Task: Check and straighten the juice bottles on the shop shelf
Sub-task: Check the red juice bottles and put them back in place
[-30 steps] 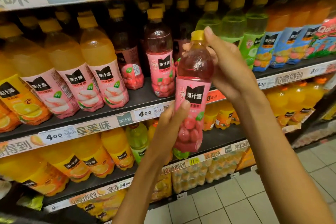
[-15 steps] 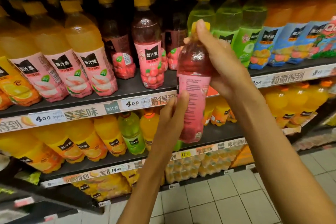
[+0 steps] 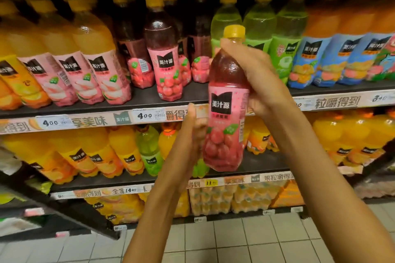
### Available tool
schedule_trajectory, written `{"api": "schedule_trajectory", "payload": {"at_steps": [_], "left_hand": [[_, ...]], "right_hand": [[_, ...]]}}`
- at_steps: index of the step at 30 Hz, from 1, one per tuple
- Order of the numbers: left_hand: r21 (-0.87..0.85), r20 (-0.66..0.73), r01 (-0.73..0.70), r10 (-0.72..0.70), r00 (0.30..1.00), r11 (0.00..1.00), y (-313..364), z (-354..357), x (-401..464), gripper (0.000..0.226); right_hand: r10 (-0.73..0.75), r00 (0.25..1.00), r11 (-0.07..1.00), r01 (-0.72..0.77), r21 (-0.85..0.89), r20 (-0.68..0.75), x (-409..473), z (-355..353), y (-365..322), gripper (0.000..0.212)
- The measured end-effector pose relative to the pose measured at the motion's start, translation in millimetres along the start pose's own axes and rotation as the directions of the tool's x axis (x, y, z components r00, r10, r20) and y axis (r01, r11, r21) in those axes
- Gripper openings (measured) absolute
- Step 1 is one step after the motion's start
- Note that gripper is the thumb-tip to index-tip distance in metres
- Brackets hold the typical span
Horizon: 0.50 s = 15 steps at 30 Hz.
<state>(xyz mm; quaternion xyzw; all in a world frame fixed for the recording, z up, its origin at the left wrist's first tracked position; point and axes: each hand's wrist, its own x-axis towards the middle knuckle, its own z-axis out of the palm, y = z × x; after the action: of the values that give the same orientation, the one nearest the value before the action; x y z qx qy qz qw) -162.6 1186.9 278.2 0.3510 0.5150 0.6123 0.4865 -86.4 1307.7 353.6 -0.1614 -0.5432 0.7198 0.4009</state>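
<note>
The right hand (image 3: 259,77) is clasping the shoulder of a red plastic juice bottle with a yellow cap (image 3: 227,100), hanging upright below that grip, while the left hand (image 3: 193,134) is touching its lower side.

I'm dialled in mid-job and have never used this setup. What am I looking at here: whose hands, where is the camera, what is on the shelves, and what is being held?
There is no machine here. These are a person's two bare hands, filmed by one wide-angle camera worn on the head, looking forward and down. The right hand grips the shoulder of a red juice bottle just under its yellow cap. The left hand is beside the bottle's lower half, fingers curled; whether it grips the bottle I cannot tell. The bottle is held in the air in front of the upper shelf, label facing the camera. On that shelf stand orange bottles with pink labels, more red bottles, green bottles and blue-labelled ones. The shelf below holds mostly orange bottles.
</note>
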Motion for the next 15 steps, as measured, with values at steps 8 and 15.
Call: {"api": "schedule_trajectory", "payload": {"at_steps": [8,15], "left_hand": [[-0.006,-0.061,-0.05,0.05,0.997,0.999,10,5,-3,0.067],[-0.253,0.288,0.168,-0.092,0.953,0.953,14,-3,-6,0.076]], "right_hand": [[0.035,0.998,0.999,-0.036,0.016,0.057,13,5,-7,0.024],[0.138,0.957,0.888,-0.234,0.396,0.257,20,17,0,0.028]]}}
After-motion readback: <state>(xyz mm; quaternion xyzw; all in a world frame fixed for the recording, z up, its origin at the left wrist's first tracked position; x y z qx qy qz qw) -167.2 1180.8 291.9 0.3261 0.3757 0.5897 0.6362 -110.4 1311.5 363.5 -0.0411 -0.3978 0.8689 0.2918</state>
